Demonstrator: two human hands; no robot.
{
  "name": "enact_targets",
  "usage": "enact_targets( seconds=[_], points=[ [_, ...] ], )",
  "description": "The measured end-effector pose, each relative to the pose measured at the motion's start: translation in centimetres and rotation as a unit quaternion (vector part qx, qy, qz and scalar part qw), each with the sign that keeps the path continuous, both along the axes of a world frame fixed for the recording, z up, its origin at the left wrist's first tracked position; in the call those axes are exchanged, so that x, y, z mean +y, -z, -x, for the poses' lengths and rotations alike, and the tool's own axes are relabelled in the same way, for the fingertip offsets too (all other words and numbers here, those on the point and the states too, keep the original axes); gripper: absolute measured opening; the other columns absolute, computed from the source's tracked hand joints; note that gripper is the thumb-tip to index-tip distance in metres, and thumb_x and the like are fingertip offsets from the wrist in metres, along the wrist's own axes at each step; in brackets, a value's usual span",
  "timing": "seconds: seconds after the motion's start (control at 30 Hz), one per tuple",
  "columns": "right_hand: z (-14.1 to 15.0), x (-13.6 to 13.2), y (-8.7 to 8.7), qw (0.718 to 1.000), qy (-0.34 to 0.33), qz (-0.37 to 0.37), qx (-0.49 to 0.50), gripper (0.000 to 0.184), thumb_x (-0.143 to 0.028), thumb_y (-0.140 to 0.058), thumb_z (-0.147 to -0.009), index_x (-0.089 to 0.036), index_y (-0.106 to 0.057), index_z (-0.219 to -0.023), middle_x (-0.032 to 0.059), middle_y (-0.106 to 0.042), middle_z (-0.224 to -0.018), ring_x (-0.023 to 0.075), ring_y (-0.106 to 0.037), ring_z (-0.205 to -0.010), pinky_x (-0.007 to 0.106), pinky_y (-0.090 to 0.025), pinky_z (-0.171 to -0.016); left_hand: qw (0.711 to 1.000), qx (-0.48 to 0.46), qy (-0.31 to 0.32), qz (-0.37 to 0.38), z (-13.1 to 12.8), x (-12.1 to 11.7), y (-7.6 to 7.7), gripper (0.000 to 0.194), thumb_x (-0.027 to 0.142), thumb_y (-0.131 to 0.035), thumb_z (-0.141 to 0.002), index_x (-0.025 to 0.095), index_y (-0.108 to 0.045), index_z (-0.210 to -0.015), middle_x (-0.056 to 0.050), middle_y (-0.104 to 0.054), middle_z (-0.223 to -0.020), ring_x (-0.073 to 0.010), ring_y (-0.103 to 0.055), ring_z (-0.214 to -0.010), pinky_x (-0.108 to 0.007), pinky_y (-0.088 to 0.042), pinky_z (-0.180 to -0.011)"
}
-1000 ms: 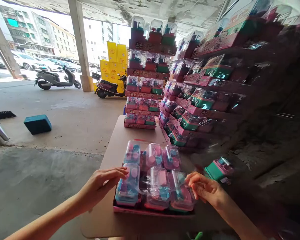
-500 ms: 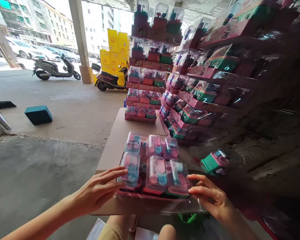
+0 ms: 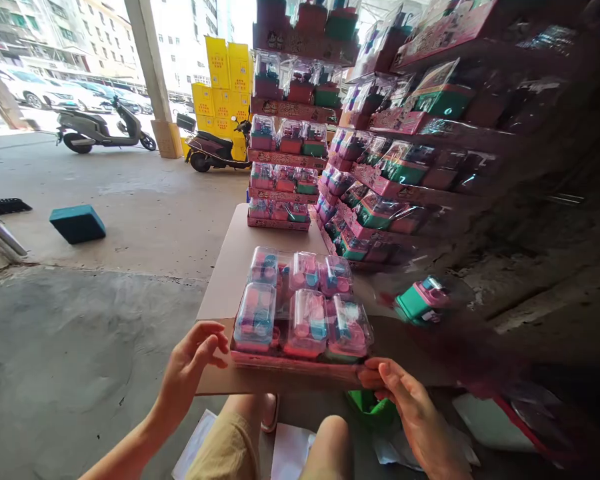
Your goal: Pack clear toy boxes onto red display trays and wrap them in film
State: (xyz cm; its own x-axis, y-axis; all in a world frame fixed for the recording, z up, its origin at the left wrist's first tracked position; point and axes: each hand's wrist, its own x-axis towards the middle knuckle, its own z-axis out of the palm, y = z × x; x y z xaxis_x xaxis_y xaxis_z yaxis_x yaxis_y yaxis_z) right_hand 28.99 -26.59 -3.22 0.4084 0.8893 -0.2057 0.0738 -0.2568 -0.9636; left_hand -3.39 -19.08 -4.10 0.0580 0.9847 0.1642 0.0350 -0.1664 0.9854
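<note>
A pink display tray [image 3: 290,361] sits near the close edge of the table, with several clear-lidded toy boxes [image 3: 309,320] in it, pink and blue inside. Shiny clear film appears around the tray. My left hand [image 3: 195,360] is just left of the tray's near left corner, its fingers loosely bent and apart, holding nothing. At the near right corner, the fingertips of my right hand [image 3: 405,400] touch the tray's edge, with the hand open; whether any film lies between the fingers is hard to see.
Tall stacks of filled trays [image 3: 285,160] stand at the table's far end and along the right. A green-and-pink toy box [image 3: 420,300] lies right of the tray. A teal block [image 3: 77,223] rests on the floor at left. Scooters and yellow cartons [image 3: 223,93] are farther back.
My left hand has come off the left front box and moved left and toward me. My right hand has lowered from the right box's side to the tray's near right corner. The view has tilted down.
</note>
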Motion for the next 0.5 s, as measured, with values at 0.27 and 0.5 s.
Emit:
enact_targets(
  seconds=[0.27,0.5],
  points=[
    [0.7,0.3,0.6,0.998,0.023,-0.047,0.033,0.042,-0.054,-0.079,-0.047,-0.018,-0.066,-0.064,-0.0010,-0.058,-0.058,0.0124,-0.051,-0.058,0.024,-0.043,-0.058,0.985,0.015,0.073,0.155,-1.7,0.2,-1.5,0.041,0.055,-0.071,-0.060,0.014,-0.064,-0.057,-0.002,-0.063,-0.056,-0.0119,-0.056,-0.055,-0.022,-0.050,-0.057],
    [0.4,0.9,2.5,0.996,0.046,-0.064,0.030,0.047,-0.051,-0.081,-0.042,-0.019,-0.070,-0.074,0.0020,-0.065,-0.066,0.0166,-0.058,-0.063,0.029,-0.049,-0.063,0.986,-0.011,0.041,0.159,-2.3,0.1,0.7,0.037,0.050,-0.072,-0.057,0.014,-0.070,-0.064,-0.003,-0.066,-0.056,-0.0126,-0.058,-0.054,-0.022,-0.048,-0.054]
  ],
)
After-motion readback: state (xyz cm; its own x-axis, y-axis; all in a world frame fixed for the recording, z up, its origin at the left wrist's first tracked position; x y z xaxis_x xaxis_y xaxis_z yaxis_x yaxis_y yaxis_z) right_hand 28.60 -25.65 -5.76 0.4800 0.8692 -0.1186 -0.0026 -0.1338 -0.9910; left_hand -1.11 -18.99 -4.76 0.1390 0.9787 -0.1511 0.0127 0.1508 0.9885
